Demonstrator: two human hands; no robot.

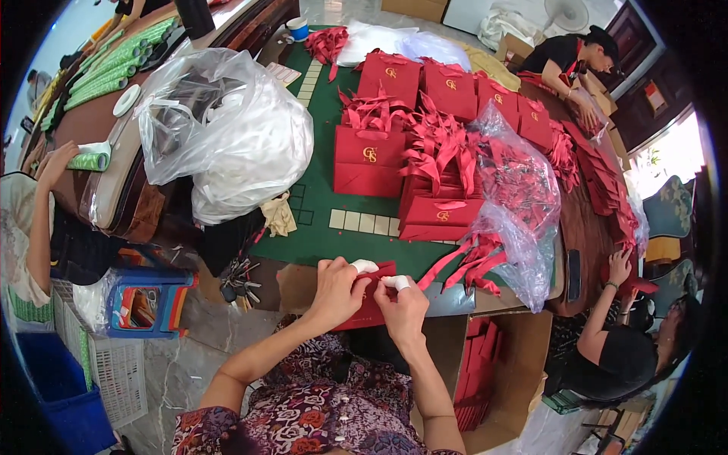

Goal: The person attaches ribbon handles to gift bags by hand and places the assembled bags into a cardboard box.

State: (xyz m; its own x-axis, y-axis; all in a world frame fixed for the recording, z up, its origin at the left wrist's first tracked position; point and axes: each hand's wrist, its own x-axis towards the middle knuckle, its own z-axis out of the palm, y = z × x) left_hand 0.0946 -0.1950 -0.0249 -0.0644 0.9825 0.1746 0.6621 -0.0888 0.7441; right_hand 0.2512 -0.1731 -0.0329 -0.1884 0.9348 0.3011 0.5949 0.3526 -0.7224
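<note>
At the near edge of a green counter (326, 220), a person's left hand (334, 292) and right hand (402, 303), fingertips taped white, both pinch a flat red paper bag (371, 303). Finished red bags (369, 161) already stand in rows; a clear plastic sack (516, 205) spills red ribbons, and a cardboard box (493, 379) below holds more red flats, apparently awaiting work.

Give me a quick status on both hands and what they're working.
Left hand and right hand both pinching a flat red paper bag at the table edge. Red ribbons in clear plastic beside the right hand.
</note>
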